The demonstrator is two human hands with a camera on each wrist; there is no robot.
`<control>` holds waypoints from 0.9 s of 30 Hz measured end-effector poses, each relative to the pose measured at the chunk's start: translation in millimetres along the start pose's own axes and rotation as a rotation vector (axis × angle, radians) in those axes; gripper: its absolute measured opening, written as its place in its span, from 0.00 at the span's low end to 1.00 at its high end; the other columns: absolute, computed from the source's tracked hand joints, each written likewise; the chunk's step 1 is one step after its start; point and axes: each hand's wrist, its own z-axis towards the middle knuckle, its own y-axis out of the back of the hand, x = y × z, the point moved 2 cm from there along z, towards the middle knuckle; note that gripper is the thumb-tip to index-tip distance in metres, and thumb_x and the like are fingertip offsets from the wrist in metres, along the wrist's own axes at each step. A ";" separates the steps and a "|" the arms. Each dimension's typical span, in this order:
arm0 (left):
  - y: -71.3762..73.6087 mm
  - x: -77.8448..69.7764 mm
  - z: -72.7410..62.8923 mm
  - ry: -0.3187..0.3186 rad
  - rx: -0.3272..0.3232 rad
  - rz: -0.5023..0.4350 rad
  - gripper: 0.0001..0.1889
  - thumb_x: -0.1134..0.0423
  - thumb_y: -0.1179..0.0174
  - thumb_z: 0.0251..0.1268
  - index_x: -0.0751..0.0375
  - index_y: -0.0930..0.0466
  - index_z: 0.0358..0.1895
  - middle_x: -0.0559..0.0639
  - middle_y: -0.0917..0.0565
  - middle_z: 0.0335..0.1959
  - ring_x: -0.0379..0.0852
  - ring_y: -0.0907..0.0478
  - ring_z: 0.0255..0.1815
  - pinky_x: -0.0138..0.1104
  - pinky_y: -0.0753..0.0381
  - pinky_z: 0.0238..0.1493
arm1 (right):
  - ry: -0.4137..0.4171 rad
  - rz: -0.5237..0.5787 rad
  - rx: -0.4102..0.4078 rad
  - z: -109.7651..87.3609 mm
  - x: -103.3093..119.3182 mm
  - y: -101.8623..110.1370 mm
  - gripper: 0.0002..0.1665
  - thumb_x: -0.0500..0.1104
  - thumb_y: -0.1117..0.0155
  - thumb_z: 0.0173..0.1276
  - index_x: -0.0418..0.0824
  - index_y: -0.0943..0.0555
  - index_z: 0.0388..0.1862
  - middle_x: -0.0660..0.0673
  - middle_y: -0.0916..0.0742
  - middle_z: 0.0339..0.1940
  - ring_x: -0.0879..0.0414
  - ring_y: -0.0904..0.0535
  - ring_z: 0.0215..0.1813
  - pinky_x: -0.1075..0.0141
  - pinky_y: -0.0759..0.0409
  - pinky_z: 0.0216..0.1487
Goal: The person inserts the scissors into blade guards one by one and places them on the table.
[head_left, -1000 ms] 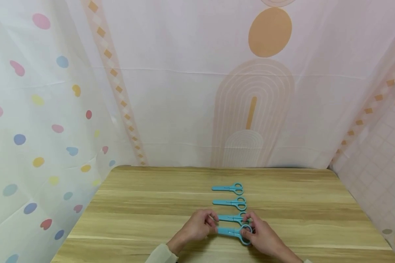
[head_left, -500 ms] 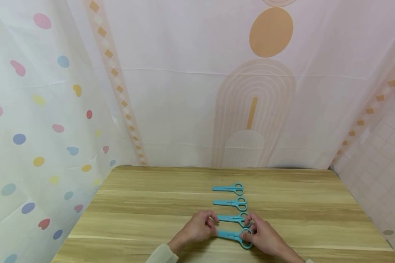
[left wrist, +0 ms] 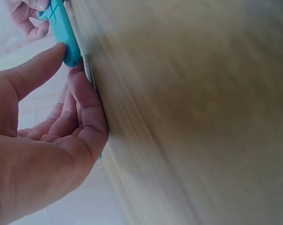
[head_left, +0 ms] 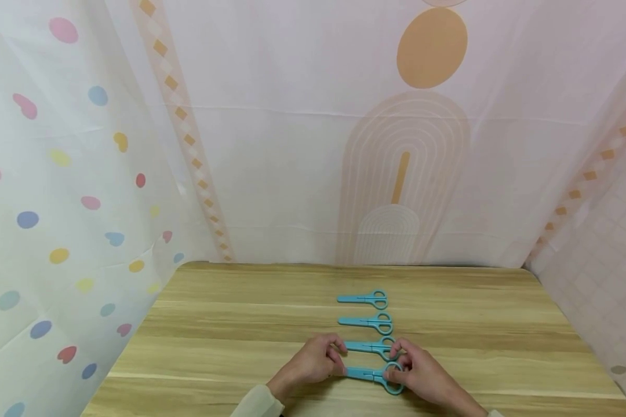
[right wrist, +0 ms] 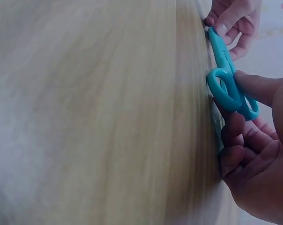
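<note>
A pair of turquoise scissors lies level close over the table, nearest the person, blades pointing left. My left hand pinches its rounded blade tip between thumb and finger, as the left wrist view shows on the scissors. At the other end, my right hand holds the handle loops; in the right wrist view the thumb presses the scissors near the loops, with fingers beneath. Just beyond lies a matching pair of scissors, its tip and one loop partly hidden by my fingers.
Two more turquoise scissors lie farther back in the same column: a middle pair and a far pair. They rest on a wood-grain table. A patterned curtain hangs behind its back edge.
The nearest scissors, held by both hands, have shifted slightly toward the person, widening the gap to the pair beyond. The other scissors stay in place.
</note>
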 end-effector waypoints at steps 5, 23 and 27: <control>-0.3 0.4 -0.9 -0.013 -0.001 0.020 0.14 0.76 0.30 0.53 0.65 0.22 0.41 0.51 0.15 0.26 0.43 0.21 0.29 0.36 0.24 0.39 | 0.004 -0.003 -0.025 0.1 -1.7 -1.1 0.22 0.47 0.27 0.63 0.39 0.29 0.44 0.52 0.24 0.23 0.66 0.35 0.22 0.74 0.37 0.24; -3.8 -0.7 -2.5 0.012 -0.041 0.045 0.14 0.75 0.28 0.51 0.64 0.22 0.39 0.49 0.18 0.25 0.43 0.24 0.28 0.35 0.26 0.37 | -0.006 -0.079 -0.139 0.1 -4.4 -2.2 0.21 0.45 0.24 0.59 0.40 0.28 0.40 0.49 0.23 0.30 0.64 0.33 0.25 0.73 0.34 0.26; -4.9 -0.6 -2.2 0.011 -0.051 0.048 0.15 0.75 0.28 0.50 0.65 0.22 0.39 0.49 0.19 0.25 0.43 0.24 0.27 0.34 0.27 0.36 | -0.015 -0.082 -0.148 0.8 -3.9 -1.8 0.21 0.45 0.24 0.59 0.40 0.28 0.40 0.49 0.22 0.30 0.64 0.33 0.25 0.73 0.34 0.25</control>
